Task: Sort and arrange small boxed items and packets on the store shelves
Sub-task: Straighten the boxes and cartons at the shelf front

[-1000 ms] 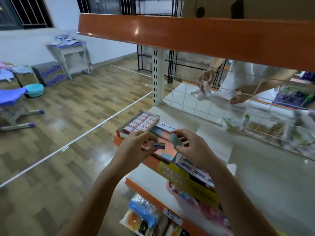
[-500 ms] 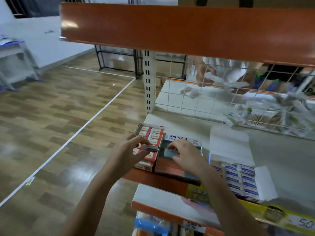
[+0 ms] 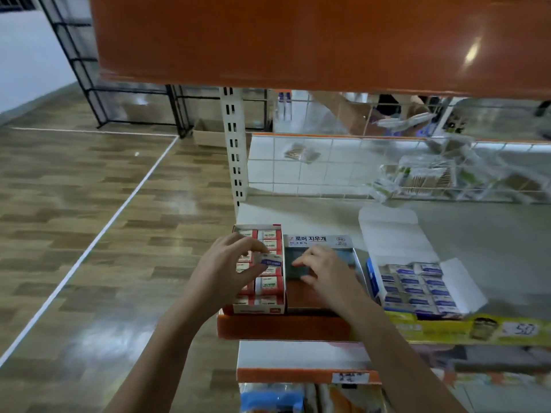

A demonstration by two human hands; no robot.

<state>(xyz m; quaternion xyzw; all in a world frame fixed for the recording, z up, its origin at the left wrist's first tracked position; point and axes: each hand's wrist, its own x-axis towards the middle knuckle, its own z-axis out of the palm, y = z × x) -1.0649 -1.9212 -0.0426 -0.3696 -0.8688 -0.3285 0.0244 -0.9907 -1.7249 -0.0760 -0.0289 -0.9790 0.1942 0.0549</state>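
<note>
Wood-pattern floor to the left, orange-edged store shelf [image 3: 283, 326] ahead, wire grid behind it. Three open display cartons sit side by side at the shelf's front edge, so you can sort between them. Your left hand [image 3: 226, 272] pinches a small blue-labelled packet [image 3: 269, 260] between thumb and fingers, above the red-and-white carton [image 3: 262, 305]; it looks a mismatch there, more like the stock in the blue carton [image 3: 414, 290] at the right. Your right hand [image 3: 325, 272] reaches into the middle carton [image 3: 319, 242], fingers spread and extended over a dark item; whether it grips anything, you cannot tell.
</note>
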